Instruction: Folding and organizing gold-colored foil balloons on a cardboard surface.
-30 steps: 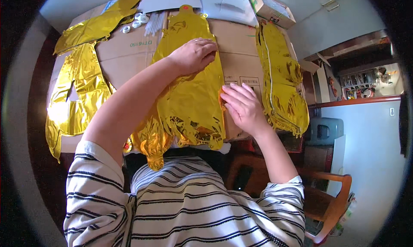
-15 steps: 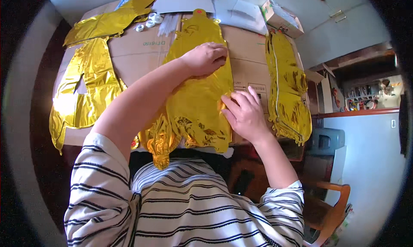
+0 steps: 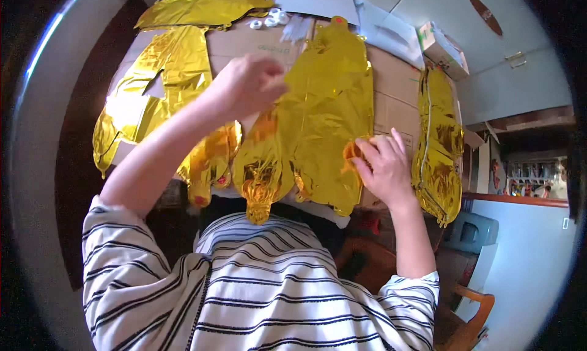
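A flat gold foil balloon (image 3: 330,88) lies lengthwise across the middle of the cardboard-covered table, its near end crumpled and hanging over the front edge. My right hand (image 3: 386,167) pinches the balloon's right edge between thumb and forefinger, the other fingers raised. Above the cardboard, just left of the balloon, my left hand (image 3: 249,87) is lifted with its fingers curled. Motion smears those fingers, so whether they hold anything is unclear. Beneath my left forearm, another crumpled piece of gold foil (image 3: 211,158) reaches the table's front edge.
More gold foil balloons lie at the left (image 3: 183,54), far left (image 3: 202,11) and right (image 3: 437,137). White rolls (image 3: 255,24) and clear strips (image 3: 296,30) sit at the back, near white sheets (image 3: 318,1) and a box (image 3: 443,50). A wooden chair (image 3: 483,305) stands lower right.
My left hand has come off the balloon's middle and moved left. The balloon's left part has spread leftward. My right hand stays at the right edge. The whole view has shifted.
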Demonstrator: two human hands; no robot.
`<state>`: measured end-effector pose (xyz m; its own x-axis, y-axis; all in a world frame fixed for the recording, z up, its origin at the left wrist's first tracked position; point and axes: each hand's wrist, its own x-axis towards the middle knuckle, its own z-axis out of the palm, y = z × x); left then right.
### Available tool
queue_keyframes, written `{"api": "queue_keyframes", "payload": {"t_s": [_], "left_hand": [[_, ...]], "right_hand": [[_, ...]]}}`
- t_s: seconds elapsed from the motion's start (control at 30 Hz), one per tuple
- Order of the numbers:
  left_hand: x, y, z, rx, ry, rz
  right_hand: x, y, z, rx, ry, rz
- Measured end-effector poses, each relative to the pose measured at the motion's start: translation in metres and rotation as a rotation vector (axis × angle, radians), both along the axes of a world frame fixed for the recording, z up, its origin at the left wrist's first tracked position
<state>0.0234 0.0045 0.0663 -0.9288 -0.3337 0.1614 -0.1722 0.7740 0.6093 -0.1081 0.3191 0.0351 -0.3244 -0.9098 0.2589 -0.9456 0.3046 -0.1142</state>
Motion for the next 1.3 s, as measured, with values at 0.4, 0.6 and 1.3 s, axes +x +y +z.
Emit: {"api": "queue_keyframes", "payload": {"t_s": [0.4, 0.6, 1.3], "left_hand": [[0.163, 0.075, -0.051, -0.482, 0.071, -0.387], [0.146, 0.081, -0.035, -0.456, 0.216, -0.458], [0.043, 0.108, -0.052, -0.078, 0.467, -0.550]], "right_hand": [[-0.001, -0.003, 0.007, 0.027, -0.041, 0.015], [-0.001, -0.002, 0.007, 0.029, -0.005, 0.027], [-0.005, 0.002, 0.002, 0.004, -0.018, 0.039]]}}
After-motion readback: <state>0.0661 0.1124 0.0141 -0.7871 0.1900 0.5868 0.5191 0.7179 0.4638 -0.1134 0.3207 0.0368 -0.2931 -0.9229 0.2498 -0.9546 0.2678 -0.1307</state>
